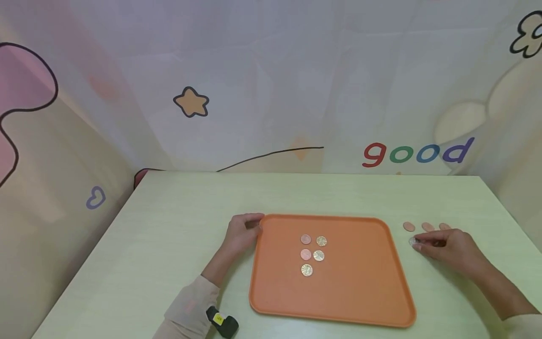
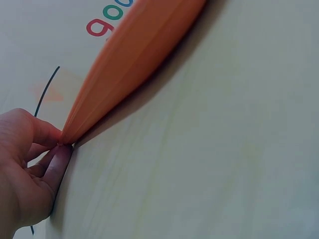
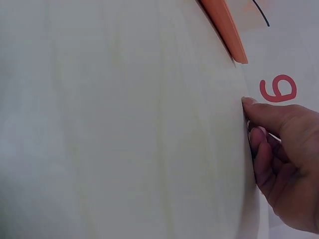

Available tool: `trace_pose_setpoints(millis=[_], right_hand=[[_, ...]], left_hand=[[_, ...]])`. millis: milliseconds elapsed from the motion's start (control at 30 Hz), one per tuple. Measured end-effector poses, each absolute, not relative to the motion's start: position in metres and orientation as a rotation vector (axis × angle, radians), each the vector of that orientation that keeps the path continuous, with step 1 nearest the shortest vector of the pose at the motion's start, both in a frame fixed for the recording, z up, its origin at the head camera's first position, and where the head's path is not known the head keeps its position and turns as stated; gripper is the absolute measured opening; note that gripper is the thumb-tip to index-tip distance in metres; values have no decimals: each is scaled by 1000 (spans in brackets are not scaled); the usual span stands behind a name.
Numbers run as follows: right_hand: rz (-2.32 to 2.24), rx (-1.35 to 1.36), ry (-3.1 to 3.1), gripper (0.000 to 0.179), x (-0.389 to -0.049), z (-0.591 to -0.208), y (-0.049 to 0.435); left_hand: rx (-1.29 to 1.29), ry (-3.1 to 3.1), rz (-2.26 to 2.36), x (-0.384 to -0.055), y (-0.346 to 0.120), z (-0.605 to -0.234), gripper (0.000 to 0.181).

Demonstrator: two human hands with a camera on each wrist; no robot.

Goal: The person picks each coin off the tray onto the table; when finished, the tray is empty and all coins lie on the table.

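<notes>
The right hand (image 1: 454,251) pinched a silvery coin (image 1: 412,241), where an edgewise hold seemed surest; the left hand (image 1: 240,234) gripped the orange tray (image 1: 351,287)

A pale table (image 1: 127,263) stands before a light wall covering (image 1: 275,84) printed with a star (image 1: 191,101) and "good" (image 1: 418,153).

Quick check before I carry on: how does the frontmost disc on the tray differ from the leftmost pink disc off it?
Colour: the tray disc is silvery-gold; the pink disc is pinkish.
Face: the tray disc shows a pattern; on the pink disc I can't make one out.
Place: the tray disc lies on the orange tray, the pink disc on the table.
Both are round and flat.
</notes>
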State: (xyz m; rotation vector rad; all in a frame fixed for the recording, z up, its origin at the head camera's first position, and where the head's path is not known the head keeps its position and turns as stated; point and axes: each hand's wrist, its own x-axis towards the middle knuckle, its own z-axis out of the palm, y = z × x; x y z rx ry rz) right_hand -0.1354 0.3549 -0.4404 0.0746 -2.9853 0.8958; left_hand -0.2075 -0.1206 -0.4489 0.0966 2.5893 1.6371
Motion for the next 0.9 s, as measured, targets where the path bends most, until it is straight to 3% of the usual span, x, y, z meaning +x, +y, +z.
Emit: trace_pose_setpoints(millis=[267,900], right_hand=[[1033,117,-2901,33,-134,-447,355],[866,112,-2888,27,-129,-448,351]], left_hand=[[119,2591,1657,-207,-122,-449,35],[99,2551,1689,-209,-123,-452,35]])
